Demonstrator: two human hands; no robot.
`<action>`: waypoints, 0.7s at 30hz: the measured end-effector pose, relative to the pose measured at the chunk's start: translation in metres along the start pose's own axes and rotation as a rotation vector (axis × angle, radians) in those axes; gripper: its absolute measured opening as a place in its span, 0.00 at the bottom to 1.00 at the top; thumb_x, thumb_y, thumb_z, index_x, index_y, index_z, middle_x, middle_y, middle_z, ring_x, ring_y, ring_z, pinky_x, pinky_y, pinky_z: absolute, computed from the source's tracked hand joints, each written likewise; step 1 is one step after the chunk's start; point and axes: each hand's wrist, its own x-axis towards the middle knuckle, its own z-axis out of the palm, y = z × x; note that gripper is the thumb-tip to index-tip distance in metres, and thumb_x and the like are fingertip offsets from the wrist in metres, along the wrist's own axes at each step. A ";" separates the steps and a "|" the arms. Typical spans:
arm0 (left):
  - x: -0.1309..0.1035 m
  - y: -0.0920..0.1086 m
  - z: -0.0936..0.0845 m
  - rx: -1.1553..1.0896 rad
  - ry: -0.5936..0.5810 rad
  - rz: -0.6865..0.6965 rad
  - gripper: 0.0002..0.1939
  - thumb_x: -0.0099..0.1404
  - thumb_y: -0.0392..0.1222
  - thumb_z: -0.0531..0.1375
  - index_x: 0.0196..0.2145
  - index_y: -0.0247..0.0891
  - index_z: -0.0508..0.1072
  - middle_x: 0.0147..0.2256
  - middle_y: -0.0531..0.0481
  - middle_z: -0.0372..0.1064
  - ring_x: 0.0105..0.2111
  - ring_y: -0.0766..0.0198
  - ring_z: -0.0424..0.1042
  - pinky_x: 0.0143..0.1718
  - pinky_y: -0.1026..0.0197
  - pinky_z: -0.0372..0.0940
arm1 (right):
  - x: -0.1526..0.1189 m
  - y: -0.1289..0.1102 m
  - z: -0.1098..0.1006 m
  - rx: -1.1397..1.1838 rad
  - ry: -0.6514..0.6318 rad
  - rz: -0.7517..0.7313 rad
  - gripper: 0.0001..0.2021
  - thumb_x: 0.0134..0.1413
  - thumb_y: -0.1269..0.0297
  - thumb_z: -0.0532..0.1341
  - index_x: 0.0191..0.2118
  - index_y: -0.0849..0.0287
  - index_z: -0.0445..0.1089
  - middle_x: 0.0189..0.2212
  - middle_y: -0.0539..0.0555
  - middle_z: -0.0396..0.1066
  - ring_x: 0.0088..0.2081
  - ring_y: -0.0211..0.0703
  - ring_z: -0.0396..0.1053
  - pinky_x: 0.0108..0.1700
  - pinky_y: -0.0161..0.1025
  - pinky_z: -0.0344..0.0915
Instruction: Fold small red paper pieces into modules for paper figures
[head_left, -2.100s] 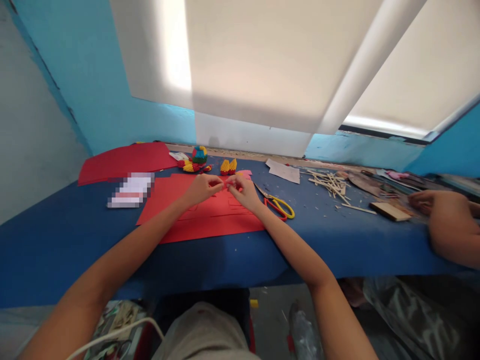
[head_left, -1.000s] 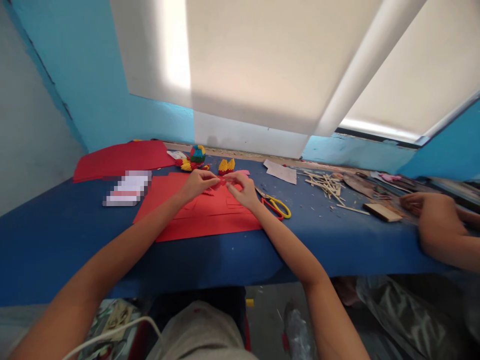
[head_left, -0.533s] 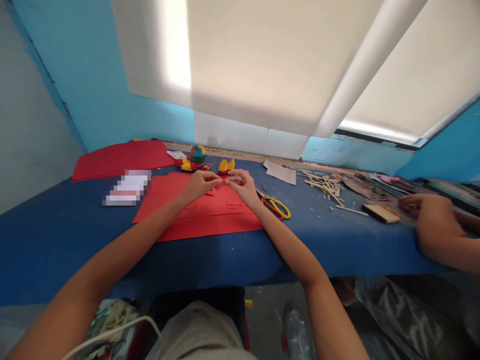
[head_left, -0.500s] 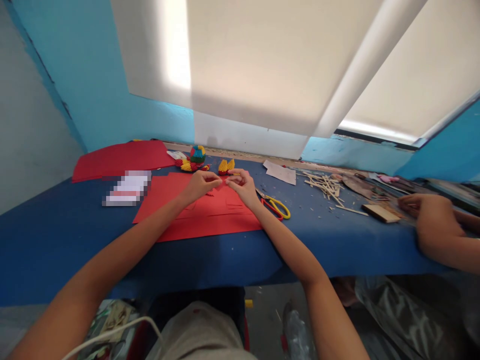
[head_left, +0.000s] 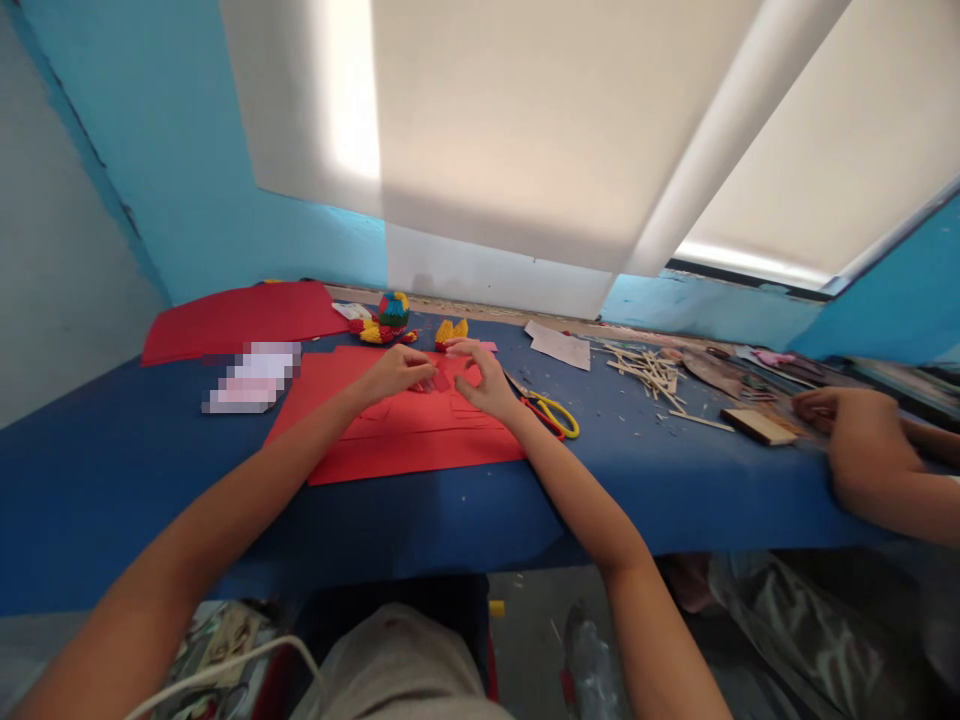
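Red sheets [head_left: 420, 452] look like smooth matt paper, the block [head_left: 757, 426] wood.

The counter [head_left: 637, 490] is dark blue; the paper sheets [head_left: 412, 455] and small piece [head_left: 442, 381] are plain red; scissors [head_left: 534, 394] have red and yellow handles; the figurine [head_left: 393, 312] combines red, yellow, green, blue

No text, label, brand, number or sign can be read. A flat, pale rectangular object with a pinkish band [head_left: 259, 375], lying on the blue-covered bench [head_left: 645, 490], is masked by mosaic blocks. Any marks on the small whitish flat piece [head_left: 351, 311] behind it are too small to tell.
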 end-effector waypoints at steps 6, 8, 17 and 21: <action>0.001 0.003 0.001 -0.069 0.109 -0.078 0.11 0.54 0.45 0.57 0.24 0.35 0.73 0.24 0.49 0.72 0.26 0.62 0.73 0.27 0.64 0.68 | 0.001 0.000 -0.004 -0.123 -0.033 -0.021 0.05 0.55 0.62 0.59 0.36 0.53 0.72 0.50 0.57 0.64 0.53 0.45 0.62 0.55 0.47 0.61; 0.001 0.002 0.002 -0.079 0.120 -0.078 0.12 0.54 0.46 0.58 0.26 0.35 0.74 0.26 0.49 0.73 0.27 0.62 0.73 0.27 0.64 0.68 | 0.002 0.001 -0.004 -0.106 0.000 0.014 0.05 0.55 0.60 0.60 0.34 0.53 0.72 0.47 0.57 0.67 0.51 0.46 0.65 0.54 0.47 0.61; -0.001 0.001 0.005 -0.045 0.094 0.002 0.13 0.55 0.46 0.58 0.26 0.34 0.76 0.27 0.47 0.74 0.30 0.61 0.73 0.28 0.65 0.68 | 0.001 -0.001 0.018 0.073 0.251 0.371 0.10 0.52 0.56 0.60 0.28 0.57 0.70 0.25 0.51 0.71 0.26 0.38 0.67 0.31 0.36 0.64; -0.003 0.008 0.004 0.038 0.080 0.026 0.13 0.54 0.45 0.59 0.23 0.33 0.75 0.24 0.47 0.72 0.26 0.64 0.71 0.26 0.66 0.66 | -0.001 -0.003 0.022 0.045 0.260 0.398 0.10 0.51 0.57 0.60 0.28 0.58 0.69 0.24 0.50 0.71 0.25 0.37 0.66 0.29 0.35 0.62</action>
